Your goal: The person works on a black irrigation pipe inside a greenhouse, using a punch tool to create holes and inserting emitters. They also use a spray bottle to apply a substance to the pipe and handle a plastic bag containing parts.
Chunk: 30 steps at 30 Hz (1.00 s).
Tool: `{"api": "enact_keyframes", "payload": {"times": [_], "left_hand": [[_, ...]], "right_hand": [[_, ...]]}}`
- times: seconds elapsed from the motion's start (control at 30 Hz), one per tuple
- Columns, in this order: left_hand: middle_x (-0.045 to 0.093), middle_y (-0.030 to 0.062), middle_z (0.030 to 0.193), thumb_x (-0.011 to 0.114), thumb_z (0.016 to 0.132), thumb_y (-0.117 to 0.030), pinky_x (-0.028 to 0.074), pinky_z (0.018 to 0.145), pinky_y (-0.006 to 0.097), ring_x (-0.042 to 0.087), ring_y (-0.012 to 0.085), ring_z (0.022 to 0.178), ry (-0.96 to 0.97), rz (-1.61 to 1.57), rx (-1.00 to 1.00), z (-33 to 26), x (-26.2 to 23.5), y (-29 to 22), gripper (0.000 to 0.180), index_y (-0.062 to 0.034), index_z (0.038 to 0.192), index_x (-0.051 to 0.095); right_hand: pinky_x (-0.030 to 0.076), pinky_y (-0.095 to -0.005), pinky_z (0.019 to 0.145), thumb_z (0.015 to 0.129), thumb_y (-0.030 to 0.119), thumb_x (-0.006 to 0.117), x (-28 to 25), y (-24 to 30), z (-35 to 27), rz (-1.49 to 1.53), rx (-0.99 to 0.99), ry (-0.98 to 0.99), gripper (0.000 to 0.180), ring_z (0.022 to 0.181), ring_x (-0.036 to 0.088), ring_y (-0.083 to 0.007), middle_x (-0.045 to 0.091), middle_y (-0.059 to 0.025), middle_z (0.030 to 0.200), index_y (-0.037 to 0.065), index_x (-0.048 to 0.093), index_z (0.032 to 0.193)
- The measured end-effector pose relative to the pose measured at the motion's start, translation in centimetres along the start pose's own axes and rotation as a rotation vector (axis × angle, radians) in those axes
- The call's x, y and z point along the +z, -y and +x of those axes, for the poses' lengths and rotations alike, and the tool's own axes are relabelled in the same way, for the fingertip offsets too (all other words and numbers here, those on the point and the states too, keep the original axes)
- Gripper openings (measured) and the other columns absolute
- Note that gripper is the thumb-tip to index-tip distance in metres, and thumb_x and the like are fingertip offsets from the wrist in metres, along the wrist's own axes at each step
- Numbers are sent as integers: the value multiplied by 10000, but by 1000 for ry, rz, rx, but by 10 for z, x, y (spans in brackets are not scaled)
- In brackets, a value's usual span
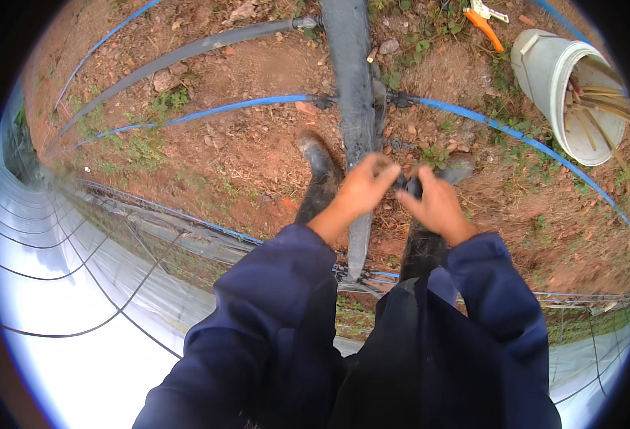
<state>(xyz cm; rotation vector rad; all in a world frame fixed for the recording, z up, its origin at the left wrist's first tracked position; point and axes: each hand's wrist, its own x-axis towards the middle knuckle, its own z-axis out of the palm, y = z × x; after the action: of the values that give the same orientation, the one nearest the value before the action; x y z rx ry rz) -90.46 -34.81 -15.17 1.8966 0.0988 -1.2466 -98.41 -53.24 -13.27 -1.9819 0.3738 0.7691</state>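
Note:
My left hand (361, 187) and my right hand (438, 206) meet in front of me, fingers closed. Between their fingertips is a small black plastic fitting (413, 188), partly covered by the fingers and slightly blurred. My left wrist crosses over a wide, flat dark-grey hose (353, 79) that runs lengthwise between my boots. Farther up, a blue hose (465, 112) leaves it to the right through a black connector (400, 99). Another blue hose (250, 102) goes left from a second black connector (322, 101).
A white bucket (543, 64) lies tilted at the right, with several thin sticks inside. Near it is an orange-handled tool (484, 28). A grey hose (186, 50) curves off at the far left. Clear plastic sheeting (161, 286) edges the reddish soil at the near left.

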Motion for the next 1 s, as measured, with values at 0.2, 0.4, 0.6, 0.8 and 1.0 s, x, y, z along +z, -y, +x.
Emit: {"api": "enact_keyframes", "payload": {"times": [0.2, 0.4, 0.6, 0.8, 1.0], "left_hand": [[426, 306, 1442, 826, 811, -390, 431, 1078, 479, 477, 446, 1320, -592, 437, -24, 91, -21, 33, 985, 48, 1518, 299], [410, 288, 1479, 857, 736, -423, 423, 1093, 469, 442, 436, 1360, -599, 338, -344, 112, 22, 68, 1151, 18, 1567, 195], [448, 287, 1428, 863, 716, -408, 436, 1075, 456, 479, 425, 1317, -702, 374, -295, 144, 25, 74, 1135, 88, 1509, 221], [552, 249, 1296, 829, 746, -389, 507, 963, 470, 609, 405, 1159, -591, 310, -361, 140, 11, 65, 809, 30, 1308, 425], [661, 236, 1184, 775, 805, -390, 524, 931, 480, 661, 407, 1093, -453, 421, -381, 131, -8, 57, 631, 20, 1208, 516]], "right_hand": [[544, -463, 821, 886, 251, 746, 20, -49, 104, -39, -36, -354, 485, 997, 686, -385, 693, -214, 1114, 72, 546, 1290], [479, -453, 990, 864, 223, 767, 52, -65, 144, -121, -44, -353, 526, 1203, 593, -351, 637, -158, 1281, 104, 558, 1332], [478, -450, 1012, 842, 191, 778, 62, -65, 157, 8, -69, -348, 538, 1226, 583, -344, 627, -129, 1308, 101, 567, 1329], [487, -451, 968, 842, 205, 773, 68, -60, 169, -209, -146, -387, 488, 1127, 610, -351, 644, -127, 1204, 101, 587, 1281], [532, -446, 870, 850, 251, 761, 74, -37, 163, -250, -150, -382, 437, 1052, 642, -326, 641, -113, 1145, 95, 597, 1224]]}}
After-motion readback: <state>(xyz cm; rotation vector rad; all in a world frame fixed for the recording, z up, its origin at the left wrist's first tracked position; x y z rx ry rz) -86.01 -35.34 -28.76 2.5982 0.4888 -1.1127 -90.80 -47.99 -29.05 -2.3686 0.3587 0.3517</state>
